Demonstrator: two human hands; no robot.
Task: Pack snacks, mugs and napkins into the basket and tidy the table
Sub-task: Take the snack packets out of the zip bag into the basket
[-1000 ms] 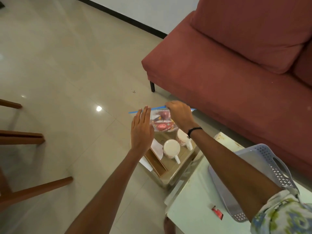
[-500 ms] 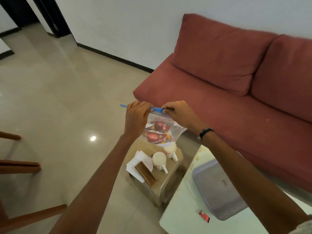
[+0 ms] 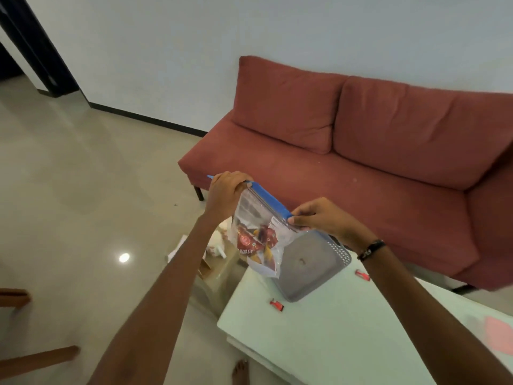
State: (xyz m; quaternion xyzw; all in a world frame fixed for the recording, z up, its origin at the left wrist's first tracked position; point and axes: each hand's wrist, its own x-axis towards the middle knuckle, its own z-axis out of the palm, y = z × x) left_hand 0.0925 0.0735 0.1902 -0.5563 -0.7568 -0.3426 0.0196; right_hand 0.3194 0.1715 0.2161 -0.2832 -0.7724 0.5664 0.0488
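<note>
Gripping hands (image 3: 226, 194), crinkly clear snack bag (image 3: 258, 237)

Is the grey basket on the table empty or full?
Empty as far as shows: the basket has a bare grey floor. The snack bag hangs in front, hiding one corner.

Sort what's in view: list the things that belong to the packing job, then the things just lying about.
Job:
zip bag of snacks, held by left hand and right hand
grey basket
white mug
napkin

Lying about:
red sofa
two red wrappers
wooden chair legs

Red sofa (image 3: 361, 162) against white wall (image 3: 249, 37)
</note>
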